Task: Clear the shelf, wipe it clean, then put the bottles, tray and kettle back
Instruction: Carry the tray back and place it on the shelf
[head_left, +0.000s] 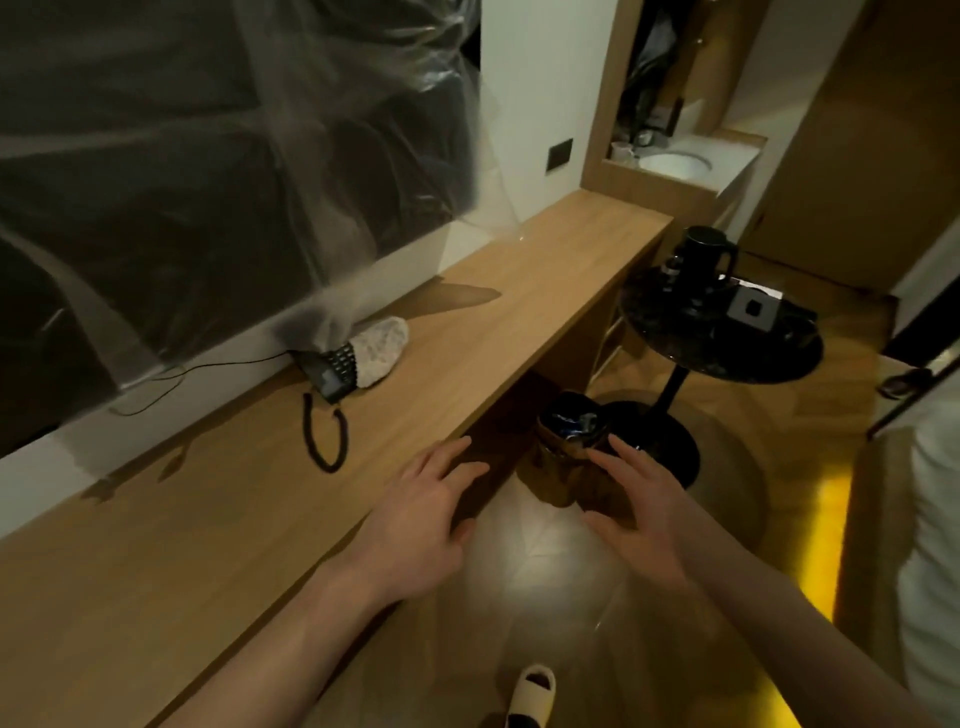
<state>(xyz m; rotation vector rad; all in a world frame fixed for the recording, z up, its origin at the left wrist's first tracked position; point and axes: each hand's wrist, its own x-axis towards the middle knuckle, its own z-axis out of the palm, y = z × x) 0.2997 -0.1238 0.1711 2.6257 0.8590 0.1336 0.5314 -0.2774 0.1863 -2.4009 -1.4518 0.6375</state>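
Shelf: a long wooden ledge running from the near left away toward the far right, under a plastic-draped dark screen.

Nearest, both hands hover with nothing in them. The left hand has its fingers spread and relaxed above the shelf's front edge; whether it touches the wood I cannot tell. The right hand is open likewise, held off the shelf over the floor, above a bin that stands under the ledge. One slipper shows at the bottom.

Further along, one phone sits on the shelf with its coiled cord trailing toward the front. One pale cloth lies bunched against it. Darker patches on the wood beyond the cloth and near the left wall look like damp streaks.

Beyond the shelf's end, one round black table stands apart on the floor, carrying one dark kettle and a small grey square thing I cannot identify. The tray may lie under the kettle, but it is too dark to be sure. I can count no bottles.

Judging from this, clearing is done and wiping looks done or nearly so. Left: bring back the kettle, tray and bottles.
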